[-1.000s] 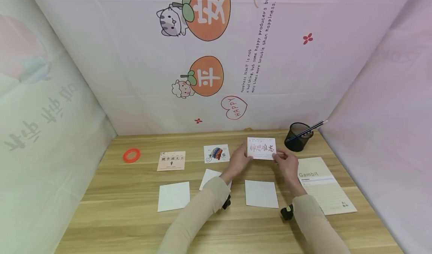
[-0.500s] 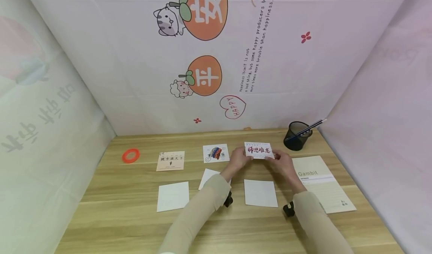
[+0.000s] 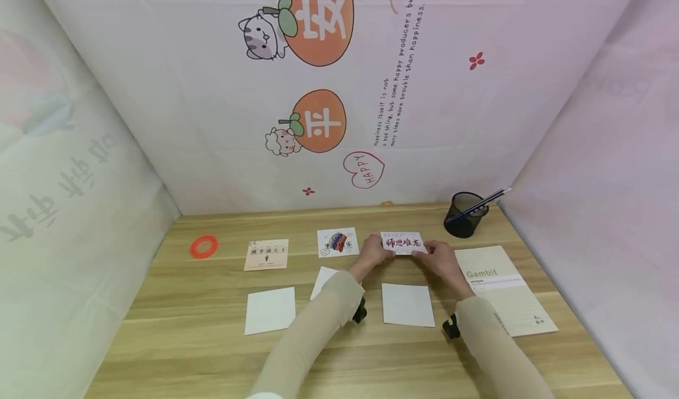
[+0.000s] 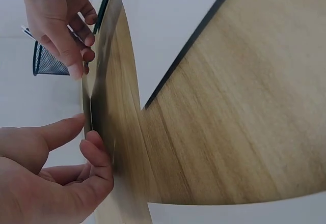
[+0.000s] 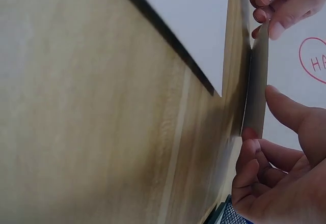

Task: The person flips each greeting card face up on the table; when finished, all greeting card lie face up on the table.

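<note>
A small white card with dark red Chinese lettering (image 3: pixel 403 243) is low over the back of the wooden table, right of centre. My left hand (image 3: pixel 373 250) pinches its left edge, and my right hand (image 3: pixel 441 259) pinches the right edge. From the right wrist, the card (image 5: pixel 259 81) appears almost edge-on, with thumbs above and curled fingers below. The left wrist view has my left hand (image 4: pixel 61 178) at lower left. Nearer the front lies a blank white card (image 3: pixel 408 304). A printed card with a colourful drawing (image 3: pixel 338 242) lies left of my left hand.
A pale printed card (image 3: pixel 266 254), a red ring (image 3: pixel 204 247) and a blank white card (image 3: pixel 270 310) lie to the left. My left arm partly covers another white card (image 3: pixel 321 281). At right are a notebook (image 3: pixel 504 293) and a black mesh pen cup (image 3: pixel 460 225).
Both hands have lowered the lettered card toward the table, slightly nearer and to the left. It has tilted from facing up-front to lying flatter. The other cards stay put.
</note>
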`<act>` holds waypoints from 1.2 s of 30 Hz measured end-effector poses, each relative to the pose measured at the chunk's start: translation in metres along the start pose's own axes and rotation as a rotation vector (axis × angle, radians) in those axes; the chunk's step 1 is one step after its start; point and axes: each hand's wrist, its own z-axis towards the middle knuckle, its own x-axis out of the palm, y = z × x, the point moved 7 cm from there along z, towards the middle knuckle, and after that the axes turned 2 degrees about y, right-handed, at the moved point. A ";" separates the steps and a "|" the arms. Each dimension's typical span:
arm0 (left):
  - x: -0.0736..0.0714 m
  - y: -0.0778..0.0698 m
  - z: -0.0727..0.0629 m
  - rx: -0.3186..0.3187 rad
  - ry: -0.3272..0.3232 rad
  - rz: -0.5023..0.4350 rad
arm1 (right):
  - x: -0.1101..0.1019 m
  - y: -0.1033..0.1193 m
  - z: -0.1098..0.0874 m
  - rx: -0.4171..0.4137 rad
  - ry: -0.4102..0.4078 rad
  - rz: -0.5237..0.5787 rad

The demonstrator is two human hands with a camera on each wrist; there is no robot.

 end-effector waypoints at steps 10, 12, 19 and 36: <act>0.001 -0.001 0.004 -0.036 0.031 0.174 | 0.000 0.003 0.000 -0.036 -0.020 -0.078; 0.001 -0.002 0.003 -0.030 0.030 0.240 | 0.001 0.002 0.002 -0.039 -0.020 -0.094; -0.001 -0.008 -0.005 0.000 0.045 0.374 | 0.006 -0.003 0.004 -0.030 -0.009 -0.141; -0.026 -0.011 -0.062 0.194 0.000 0.637 | -0.008 0.023 -0.019 -0.038 -0.084 -0.231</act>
